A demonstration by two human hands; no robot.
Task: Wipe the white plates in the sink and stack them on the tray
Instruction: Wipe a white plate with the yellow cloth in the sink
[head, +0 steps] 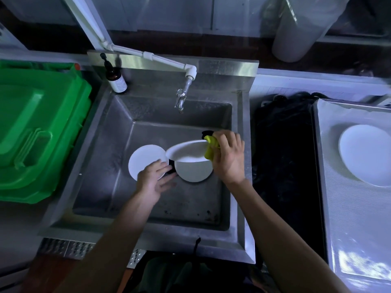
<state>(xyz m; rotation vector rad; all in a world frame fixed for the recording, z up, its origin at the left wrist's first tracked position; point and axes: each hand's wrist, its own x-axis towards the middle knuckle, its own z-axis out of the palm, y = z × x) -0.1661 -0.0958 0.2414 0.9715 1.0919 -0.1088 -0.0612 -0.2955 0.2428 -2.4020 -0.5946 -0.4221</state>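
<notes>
Sink point(118, 132): steel basin, ctr of view; you stand at its front edge.
Raised plate point(186, 151): white, tilted, lifted off the basin floor; its right rim meets the cloth.
Cloth point(211, 148): yellow-green, bunched over the raised plate's right rim; a dark bit shows just behind it.
Right hand point(229, 157): your fingers are curled round the cloth and pinch it onto the plate rim; back of hand faces up.
Left plate point(146, 160): white, flat on the basin floor, left of the raised plate; near edge partly under your left hand.
Lower plate point(193, 171): white, flat on the floor beneath the raised plate, just beside the left plate.
Left hand point(155, 179): your fingers are straight and spread, gripping nothing; they lie over the left plate's near edge. Contact w/ the plate: cannot tell.
Tray point(347, 208): steel, on the counter to your right, well apart from the sink.
Tray plate point(366, 152): one white plate lying flat on the tray.
Tap point(182, 96): metal, fed by a white pipe, hangs over the basin's rear.
Bottle point(115, 78): brown pump btl, upright on the sink's rear-left corner.
Bin lid point(36, 132): green plastic, left of the sink.
</notes>
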